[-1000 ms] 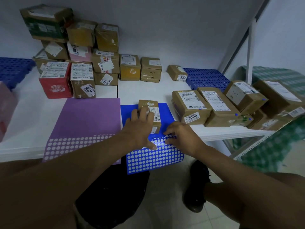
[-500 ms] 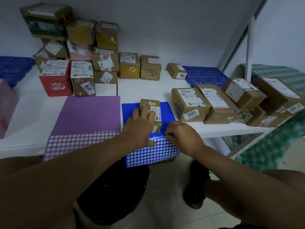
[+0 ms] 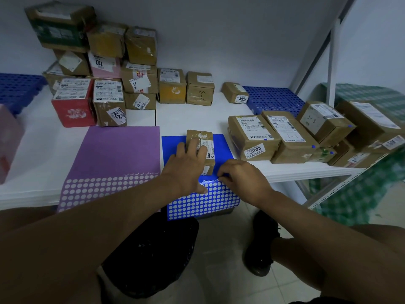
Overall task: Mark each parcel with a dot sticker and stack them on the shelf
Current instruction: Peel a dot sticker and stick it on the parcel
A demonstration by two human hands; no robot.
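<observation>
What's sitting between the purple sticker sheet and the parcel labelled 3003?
In the head view, the blue sticker sheet lies there, with a small parcel on it under the left hand.

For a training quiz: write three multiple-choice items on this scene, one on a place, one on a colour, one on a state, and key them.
1. Where does the small parcel lie?
A. on the blue sticker sheet
B. on the purple sticker sheet
C. on the floor

2. What colour is the box beside the parcel marked 3018?
A. green
B. red
C. white

3. What is the right hand doing?
A. hanging idle
B. lifting a parcel
C. pinching at the dot rows

Key:
1 A, blue shows around it under the left hand.
2 B, the red box is its neighbour.
3 C, its fingertips meet at the sheet's top row.
</observation>
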